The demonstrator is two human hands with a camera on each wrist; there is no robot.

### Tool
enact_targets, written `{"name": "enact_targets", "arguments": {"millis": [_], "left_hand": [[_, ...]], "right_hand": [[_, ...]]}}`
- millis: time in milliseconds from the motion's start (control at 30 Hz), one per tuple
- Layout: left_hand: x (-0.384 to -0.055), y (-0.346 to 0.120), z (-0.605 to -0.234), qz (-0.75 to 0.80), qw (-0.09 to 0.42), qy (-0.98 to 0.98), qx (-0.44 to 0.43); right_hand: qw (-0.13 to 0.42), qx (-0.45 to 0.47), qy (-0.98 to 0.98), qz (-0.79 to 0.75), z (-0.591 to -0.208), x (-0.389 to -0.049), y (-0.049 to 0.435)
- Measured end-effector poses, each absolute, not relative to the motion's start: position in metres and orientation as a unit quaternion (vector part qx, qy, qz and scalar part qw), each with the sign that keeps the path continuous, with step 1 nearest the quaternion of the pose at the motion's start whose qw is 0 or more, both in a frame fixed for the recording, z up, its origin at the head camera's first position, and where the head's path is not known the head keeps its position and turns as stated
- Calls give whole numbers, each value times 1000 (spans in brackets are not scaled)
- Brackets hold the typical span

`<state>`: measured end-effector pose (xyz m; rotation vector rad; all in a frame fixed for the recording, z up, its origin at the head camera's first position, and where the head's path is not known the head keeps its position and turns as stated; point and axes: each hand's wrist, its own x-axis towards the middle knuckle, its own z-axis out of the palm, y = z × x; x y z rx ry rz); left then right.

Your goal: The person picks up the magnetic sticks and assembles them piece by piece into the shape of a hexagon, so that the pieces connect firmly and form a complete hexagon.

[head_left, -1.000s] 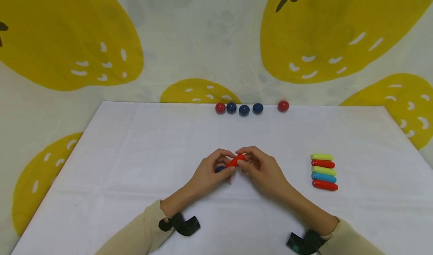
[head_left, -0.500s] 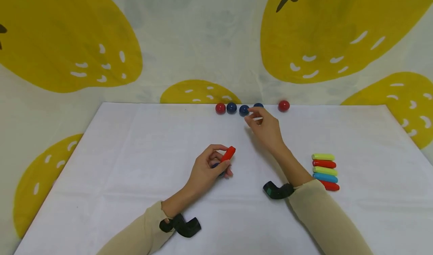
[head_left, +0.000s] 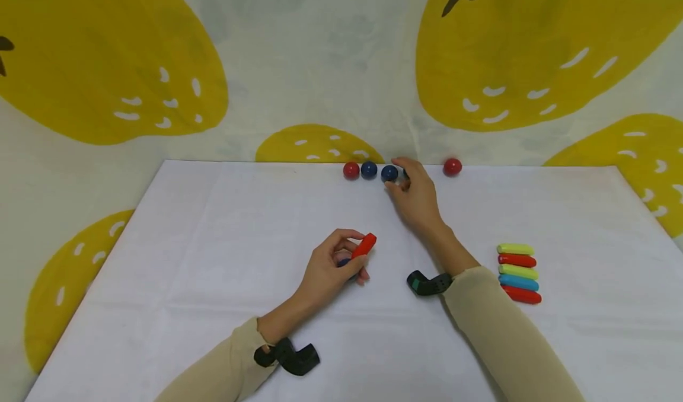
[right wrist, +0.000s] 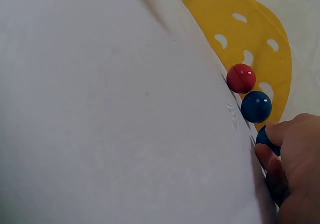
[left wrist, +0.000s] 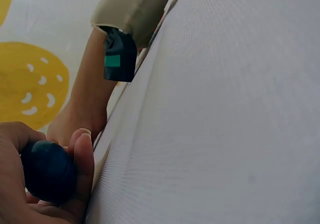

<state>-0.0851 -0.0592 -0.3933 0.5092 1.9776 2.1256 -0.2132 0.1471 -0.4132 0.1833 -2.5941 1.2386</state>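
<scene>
My left hand [head_left: 331,265] is held over the middle of the white table. It pinches a short red rod [head_left: 364,245] between thumb and forefinger, tilted up to the right. A dark blue ball [left wrist: 48,171] sits in the same hand, behind the rod, wrapped by the other fingers. At the table's far edge, thumb and forefinger of my right hand [head_left: 418,197] curl round another blue ball [head_left: 389,173], gripping it from both sides. That ball is partly covered by the fingers in the right wrist view. One more blue ball is mostly hidden behind the right hand.
Left of the right hand, a red ball [head_left: 351,171] and a blue ball [head_left: 369,170] stand along the far edge; another red ball [head_left: 452,166] is to its right. Several coloured rods, including a yellow-green rod [head_left: 515,249], lie stacked in a row beside the right sleeve.
My right hand has let go of the red rod and reached forward to the blue balls, its fingers now round one. The left hand keeps the rod and its ball, almost unmoved.
</scene>
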Motion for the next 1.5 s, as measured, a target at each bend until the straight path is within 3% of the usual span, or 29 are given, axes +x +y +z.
{"name": "enact_targets", "arguments": {"millis": [200, 667, 900, 1067, 1333, 1500], "left_hand": [[-85, -59, -393, 716, 93, 669, 179], [-84, -58, -396, 720, 97, 663, 181], [-83, -60, -394, 708, 92, 672, 194], [-88, -60, -410, 705, 89, 676, 198], [-83, -60, -397, 701, 90, 677, 205], [-87, -59, -412, 689, 91, 682, 225]], "right_hand": [[179, 38, -879, 440, -420, -217, 153], [166, -72, -886, 427, -418, -214, 160], [165, -70, -872, 455, -402, -195, 164], [116, -38, -854, 506, -389, -165, 164], [3, 28, -801, 598, -383, -117, 160], [-40, 64, -776, 627, -387, -98, 160]]}}
